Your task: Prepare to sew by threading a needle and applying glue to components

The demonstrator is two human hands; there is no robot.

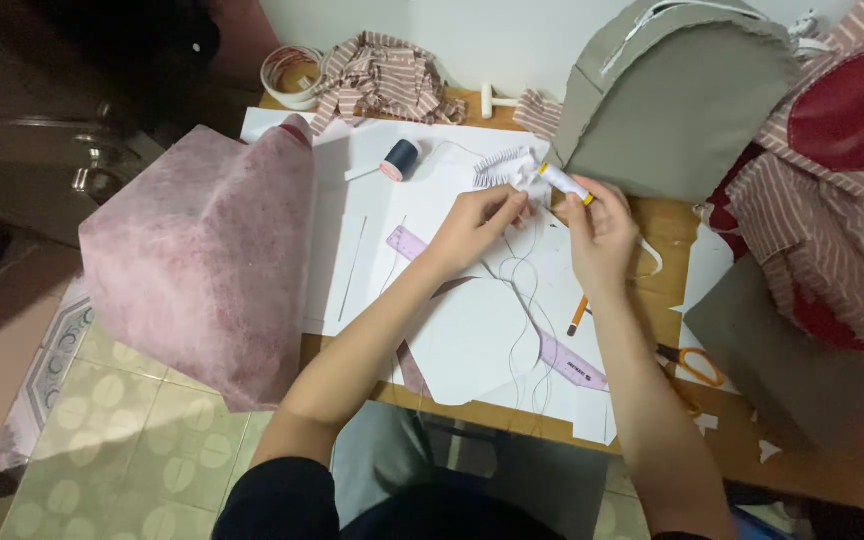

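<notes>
Item: 1 white tube with yellow cap (564, 183), pinched in the right hand (600, 235) fingertips; light, rigid, smooth, best gripped mid-barrel. Left hand (472, 225) fingers closed on 1 small pleated white paper piece (502, 166), flimsy, crushable. Dark threads trail below both hands.

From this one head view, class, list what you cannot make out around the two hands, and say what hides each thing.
- Scissors: only the orange handles show; the right forearm hides the blades.
- Orange pencil: the right hand covers its upper end.
- Purple ruler: the left hand and white paper hide its middle.
- White tube: too small to tell what it is.
- Dark thread: too thin to follow to the left hand's fingertips.
</notes>
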